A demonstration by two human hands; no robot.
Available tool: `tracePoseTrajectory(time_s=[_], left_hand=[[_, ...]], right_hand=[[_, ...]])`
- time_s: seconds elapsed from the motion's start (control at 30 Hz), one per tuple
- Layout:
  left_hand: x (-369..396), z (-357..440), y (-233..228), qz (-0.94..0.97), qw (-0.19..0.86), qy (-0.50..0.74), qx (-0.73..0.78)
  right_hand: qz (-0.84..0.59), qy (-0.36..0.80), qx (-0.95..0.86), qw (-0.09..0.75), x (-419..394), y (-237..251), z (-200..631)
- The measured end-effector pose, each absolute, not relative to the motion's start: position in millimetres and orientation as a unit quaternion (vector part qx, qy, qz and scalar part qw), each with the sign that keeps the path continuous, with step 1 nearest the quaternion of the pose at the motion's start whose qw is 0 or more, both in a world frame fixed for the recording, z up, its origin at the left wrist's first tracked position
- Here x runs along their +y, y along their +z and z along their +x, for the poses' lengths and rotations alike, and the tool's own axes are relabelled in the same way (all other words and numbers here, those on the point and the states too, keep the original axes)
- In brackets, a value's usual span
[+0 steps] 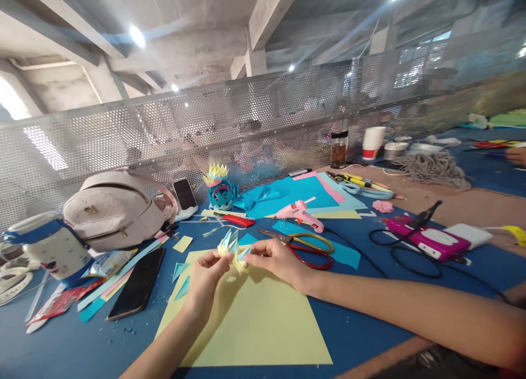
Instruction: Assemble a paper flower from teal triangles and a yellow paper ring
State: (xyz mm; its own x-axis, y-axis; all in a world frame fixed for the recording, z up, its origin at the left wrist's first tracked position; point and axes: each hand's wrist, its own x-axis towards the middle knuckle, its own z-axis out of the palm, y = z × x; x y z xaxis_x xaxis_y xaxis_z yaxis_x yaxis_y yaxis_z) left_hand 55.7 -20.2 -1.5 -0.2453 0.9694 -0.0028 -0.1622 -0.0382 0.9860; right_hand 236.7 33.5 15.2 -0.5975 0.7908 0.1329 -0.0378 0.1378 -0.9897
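The small folded paper piece — yellow and pale blue, with pointed tips standing up — is held just above the yellow sheet on the blue surface. The left hand pinches its left edge and the right hand pinches its right, fingertips pressed together on the paper. To do this well, I would keep both pinches close to the seam, press each crease flat and firm, and line the points up evenly — the scissors and pink glue gun lie near, behind the hands.
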Motion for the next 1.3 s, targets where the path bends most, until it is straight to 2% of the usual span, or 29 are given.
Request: tracePoseTrajectory(time_s=[0.33,1.13,1.23,1.3], left_hand=[[-21.2,55.5,-3.0,0.402,0.460,0.602,0.514],[-23.3,58.8,-1.8,0.437,0.430,0.611,0.500],[-23.3,58.7,-2.2,0.439,0.435,0.610,0.496],[-23.0,58.7,-1.1,0.447,0.437,0.612,0.485]], right_hand=[[-0.284,0.568,-0.685,0.357,37.1,11.0,234.9],[-0.288,0.631,-0.636,0.337,41.8,6.8,233.7],[-0.287,0.612,-0.656,0.337,41.1,5.7,233.0],[-0.284,0.558,-0.696,0.351,42.1,5.7,233.8]])
